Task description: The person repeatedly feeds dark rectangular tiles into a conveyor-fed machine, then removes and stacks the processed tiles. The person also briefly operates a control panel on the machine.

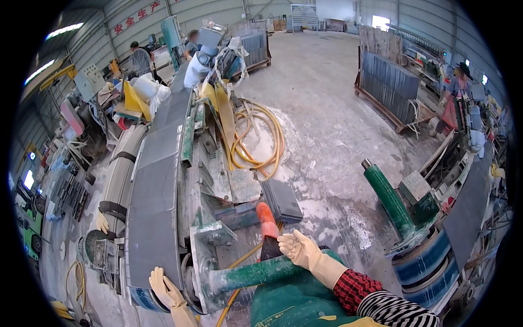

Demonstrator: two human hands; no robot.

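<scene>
My left hand (166,290), in a cream rubber glove, is at the near right corner of a dark grey stone slab (153,240). Its fingers are stretched out along the slab's edge; whether the thumb grips underneath is hidden. The slab lies on a conveyor belt, end to end with more grey slabs (162,143). My right hand (301,252), gloved alike, hangs with fingers spread and nothing in it. Just below it runs a green steel bar (256,275), in front of my green apron (294,300).
Ahead of me, an orange-red boot (266,218) is beside a stack of dark tiles (281,200). Yellow hose (279,139) coils on the wet floor. At right stand a green roller post (389,199), another conveyor (468,212) and racked slabs (387,82). Several people work farther off.
</scene>
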